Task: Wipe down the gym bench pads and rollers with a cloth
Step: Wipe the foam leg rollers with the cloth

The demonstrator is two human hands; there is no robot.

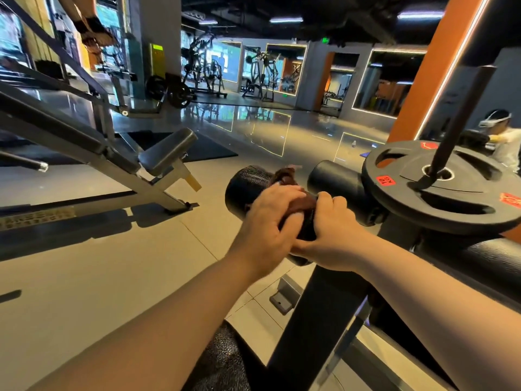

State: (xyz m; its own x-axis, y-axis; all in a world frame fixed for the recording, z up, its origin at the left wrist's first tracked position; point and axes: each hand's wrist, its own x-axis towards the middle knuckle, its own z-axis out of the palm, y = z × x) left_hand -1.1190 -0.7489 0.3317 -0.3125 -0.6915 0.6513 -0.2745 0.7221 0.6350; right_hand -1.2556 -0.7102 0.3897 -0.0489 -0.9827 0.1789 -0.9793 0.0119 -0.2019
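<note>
Left grip [270, 221], right grip [335, 238] bare; forearms [169, 320] bare to frame edge.

- Black weight plate [439, 190] with a red "10 KG" sticker, threaded on a dark bar [462, 117], right side.
- Orange column [434, 80] behind it, light strip along its edge.
- Person in white [504, 142] wearing a headset, far right.
- Dark floor mat [203, 148] on the glossy floor.
- Weight machines [203, 71] near the far wall.
</note>
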